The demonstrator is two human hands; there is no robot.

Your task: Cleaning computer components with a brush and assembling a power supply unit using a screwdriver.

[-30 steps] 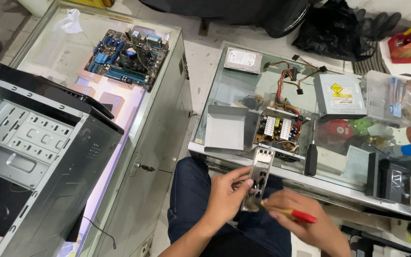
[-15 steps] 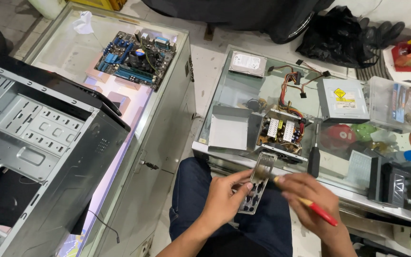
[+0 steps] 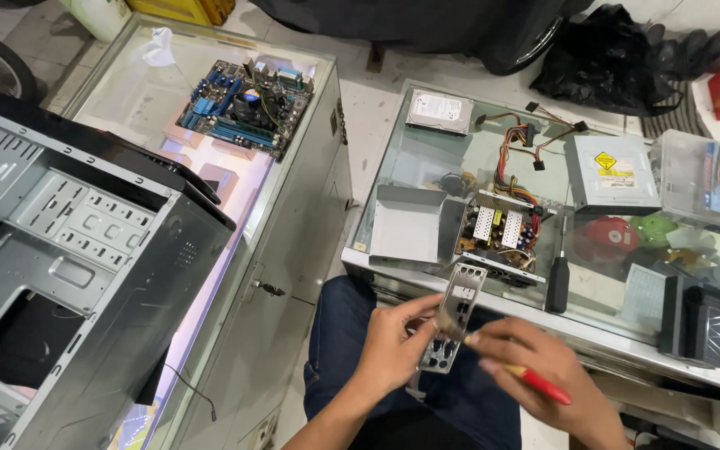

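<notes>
My left hand [image 3: 393,350] grips a thin silver port plate [image 3: 453,317] with several cut-outs, held upright over my lap. My right hand [image 3: 535,375] holds a small brush with a red handle [image 3: 543,385]; its bristle end rests against the middle of the plate. Both hands hover just in front of the glass counter edge [image 3: 493,304]. An opened power supply [image 3: 497,237] with coloured wires lies on that counter right behind the plate.
A bare computer case [image 3: 77,258] lies at the left. A blue motherboard [image 3: 243,104] sits on the far glass cabinet. On the right counter are a hard drive [image 3: 439,111], an optical drive [image 3: 610,172], a black-handled screwdriver [image 3: 558,279] and plastic boxes [image 3: 702,179].
The plate has stayed in my left hand while my right hand moved the brush across it, from low on the plate up toward its middle. The view shifted slightly.
</notes>
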